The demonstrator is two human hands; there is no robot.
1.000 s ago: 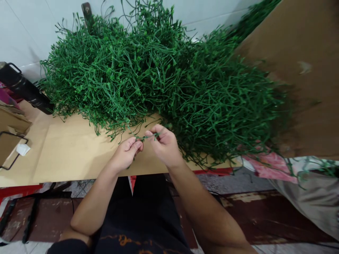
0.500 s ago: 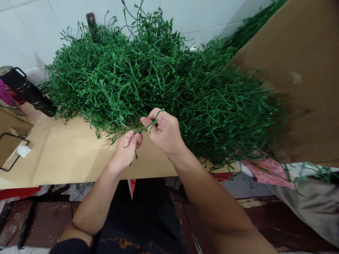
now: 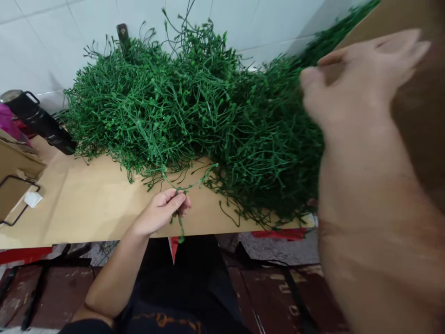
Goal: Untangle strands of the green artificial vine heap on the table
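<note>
A large heap of thin green plastic stems [image 3: 181, 106] with small budded tips lies across the table against the wall. In front of it, my left hand [image 3: 168, 208] pinches a few green stems [image 3: 200, 181] between thumb and fingers; one end hangs below the fingers. My right hand [image 3: 358, 79] is raised at the right, over the heap's right end and in front of the cardboard sheet. Its thumb and fingers are apart with nothing visible between them, and it is slightly blurred.
A black bottle [image 3: 41, 123] leans at the left beside a cardboard box [image 3: 17, 157] and a black wire frame [image 3: 21, 213]. A tall cardboard sheet [image 3: 420, 106] stands at the right. Brown cardboard [image 3: 93, 199] covers the table; its front edge runs just before my body.
My right hand has left the stems and moved up and right towards the cardboard sheet. My left hand has stayed near its place, slightly lower, still pinching stems.
</note>
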